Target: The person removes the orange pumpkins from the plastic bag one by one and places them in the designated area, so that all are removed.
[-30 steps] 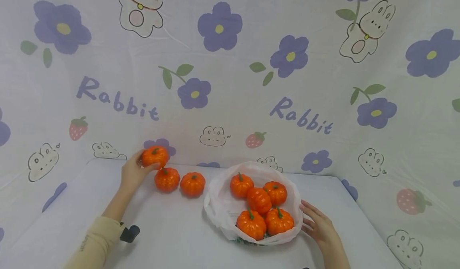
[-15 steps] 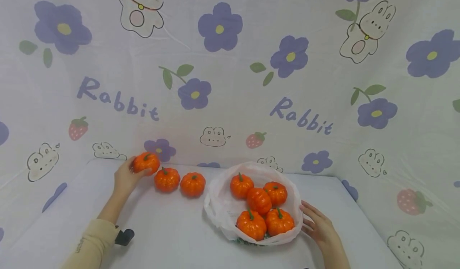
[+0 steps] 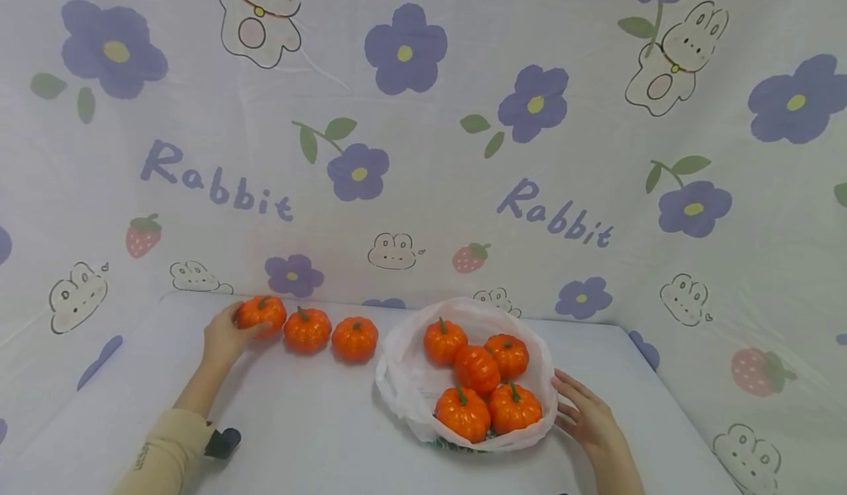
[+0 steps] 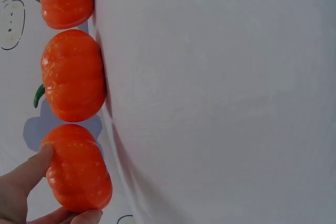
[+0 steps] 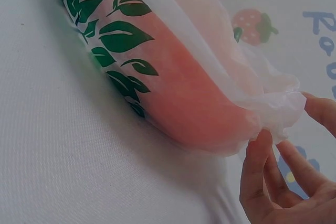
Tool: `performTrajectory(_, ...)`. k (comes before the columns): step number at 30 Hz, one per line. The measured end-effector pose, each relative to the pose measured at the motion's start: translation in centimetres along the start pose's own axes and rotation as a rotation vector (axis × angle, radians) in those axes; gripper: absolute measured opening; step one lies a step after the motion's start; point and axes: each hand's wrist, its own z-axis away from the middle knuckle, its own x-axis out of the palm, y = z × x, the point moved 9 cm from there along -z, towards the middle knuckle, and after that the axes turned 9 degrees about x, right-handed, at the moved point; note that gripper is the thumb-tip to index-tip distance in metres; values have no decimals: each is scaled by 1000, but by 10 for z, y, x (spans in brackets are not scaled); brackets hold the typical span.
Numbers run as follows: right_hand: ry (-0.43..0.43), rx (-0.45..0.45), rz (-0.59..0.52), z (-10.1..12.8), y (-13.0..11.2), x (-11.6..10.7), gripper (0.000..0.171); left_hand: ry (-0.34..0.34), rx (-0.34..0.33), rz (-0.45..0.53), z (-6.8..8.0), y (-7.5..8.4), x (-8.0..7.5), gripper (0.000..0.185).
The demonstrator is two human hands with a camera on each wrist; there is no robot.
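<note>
Our left hand [image 3: 223, 337] curls round a small orange pumpkin [image 3: 261, 312] at the far left of the table [image 3: 317, 429], thumb and fingertips [image 4: 37, 163] on opposite sides, so it sits upright against the cloth. It lies just beside two more pumpkins [image 3: 331, 333] — the three make a row along the back edge, stems up. Our right hand [image 3: 589, 418] holds nothing; its straight fingers [image 5: 257, 166] touch the rim of the white plastic bag [image 3: 404, 385], steadying the leaf-printed bowl [image 5: 113, 40] it lines. Five pumpkins [image 3: 483, 388] are heaped inside, where the bag's raised edge keeps them from rolling out.
</note>
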Motion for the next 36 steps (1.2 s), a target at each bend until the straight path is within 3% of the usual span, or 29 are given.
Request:
performTrajectory(17,-7,-3,-3,1,1,-1,76,-96,-25,-24,-1,-10,12,77)
performTrajectory(29,-16,3,-19,-2,0,1,83,-130,-50,-25,1,-10,14,82)
performTrajectory(36,-15,5,3,-3,1,2,85,-112,-51,-54,4,-8,11,87)
